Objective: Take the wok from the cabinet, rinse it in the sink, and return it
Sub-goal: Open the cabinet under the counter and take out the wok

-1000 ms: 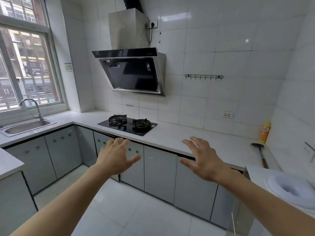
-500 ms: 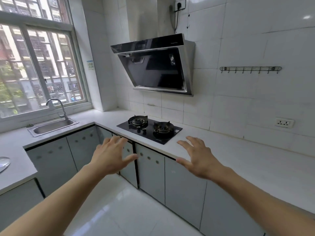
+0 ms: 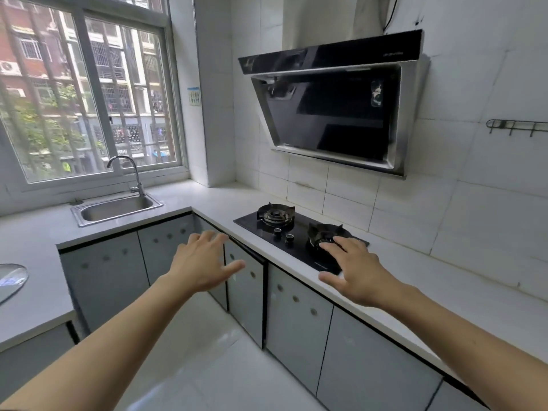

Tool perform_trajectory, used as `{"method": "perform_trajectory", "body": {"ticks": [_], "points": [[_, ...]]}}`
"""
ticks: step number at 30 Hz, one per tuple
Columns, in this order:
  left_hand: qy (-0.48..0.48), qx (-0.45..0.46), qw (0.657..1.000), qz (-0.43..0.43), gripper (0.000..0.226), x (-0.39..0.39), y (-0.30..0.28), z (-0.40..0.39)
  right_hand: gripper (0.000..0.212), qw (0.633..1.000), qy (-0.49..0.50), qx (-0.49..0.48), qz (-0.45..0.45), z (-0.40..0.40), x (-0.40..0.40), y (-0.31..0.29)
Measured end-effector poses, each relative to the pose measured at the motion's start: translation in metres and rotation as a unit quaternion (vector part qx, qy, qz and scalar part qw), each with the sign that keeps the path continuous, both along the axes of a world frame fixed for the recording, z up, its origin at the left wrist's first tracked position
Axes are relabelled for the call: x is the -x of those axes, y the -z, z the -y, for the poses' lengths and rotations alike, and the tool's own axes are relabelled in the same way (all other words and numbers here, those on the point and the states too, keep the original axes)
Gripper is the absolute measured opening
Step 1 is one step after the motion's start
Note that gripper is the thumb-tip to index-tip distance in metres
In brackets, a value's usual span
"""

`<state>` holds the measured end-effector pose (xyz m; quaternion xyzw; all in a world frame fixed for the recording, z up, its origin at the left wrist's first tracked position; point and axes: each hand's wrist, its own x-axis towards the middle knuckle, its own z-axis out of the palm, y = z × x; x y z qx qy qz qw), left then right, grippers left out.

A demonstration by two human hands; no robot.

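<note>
White L-shaped desk (image 3: 207, 203) in a white-tiled kitchen; steel sink (image 3: 117, 207) below the window, gas hob (image 3: 299, 232) under the range hood (image 3: 335, 105). Grey cabinet doors (image 3: 296, 315) all closed; wok not visible, orientation undeterminable. Left hand (image 3: 201, 266) and right hand (image 3: 360, 271) outstretched, fingers spread, holding nothing.

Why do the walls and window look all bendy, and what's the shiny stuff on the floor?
Head view: the wide-angle lens bows straight lines near the edges, like the window frame; daylight through it glares off the floor tiles; the outstretched left hand looks slightly soft.
</note>
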<state>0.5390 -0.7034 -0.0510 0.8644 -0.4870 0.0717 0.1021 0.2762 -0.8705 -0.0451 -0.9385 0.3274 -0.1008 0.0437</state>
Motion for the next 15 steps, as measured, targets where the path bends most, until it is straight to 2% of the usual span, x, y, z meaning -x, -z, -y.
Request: {"method": "perform_trajectory", "body": {"ticks": [6, 11, 15], "points": [[-0.019, 0.006, 1.000, -0.007, 0.083, -0.101, 0.008, 0.039, 0.067, 0.996, -0.008, -0.040, 0.083, 0.048, -0.100, -0.001], [-0.029, -0.025, 0.999, -0.014, 0.083, -0.164, 0.037, 0.086, 0.066, 0.996, -0.024, -0.064, 0.056, 0.105, -0.175, 0.023], [-0.051, -0.057, 0.997, -0.003, 0.083, -0.215, 0.056, 0.135, 0.067, 0.994, -0.046, -0.076, 0.066, 0.163, -0.240, 0.045]]}}
